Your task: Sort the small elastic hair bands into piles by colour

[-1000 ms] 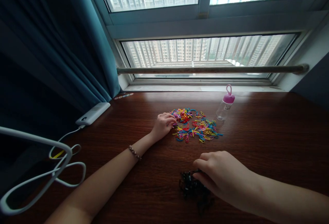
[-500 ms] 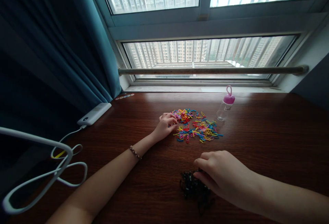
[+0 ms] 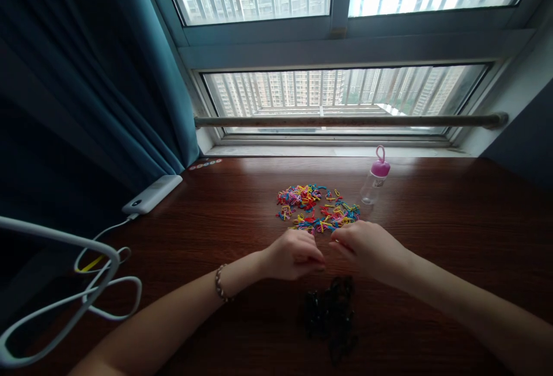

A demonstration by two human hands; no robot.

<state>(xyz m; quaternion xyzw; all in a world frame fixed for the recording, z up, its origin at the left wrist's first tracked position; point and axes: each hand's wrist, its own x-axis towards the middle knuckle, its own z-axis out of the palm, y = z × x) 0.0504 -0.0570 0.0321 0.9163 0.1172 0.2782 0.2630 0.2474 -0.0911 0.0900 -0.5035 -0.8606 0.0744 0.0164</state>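
Observation:
Many small coloured clips [image 3: 302, 196] lie in a loose ring-shaped spread on the dark wooden table. Just in front of them is my left hand [image 3: 296, 254], its fingers curled closed; whatever it holds is hidden. My right hand [image 3: 365, 248] faces it from the right, thumb and fingers pinched together near the front edge of the clips, on something too small to make out. A narrow gap separates the two hands. Below them a tangled black heap [image 3: 330, 315] rests on the table, touched by neither hand.
A clear bottle with a pink lid [image 3: 380, 168] stands behind the clips on the right. At the left are a white power bank [image 3: 152, 194], looping white cables [image 3: 113, 275] and a blue curtain [image 3: 159, 76]. A window and rail [image 3: 345, 122] run along the back.
My left hand has drawn back from the clips towards me and curled. My right hand has left the black heap and moved forward, close to my left hand. The view has shifted slightly.

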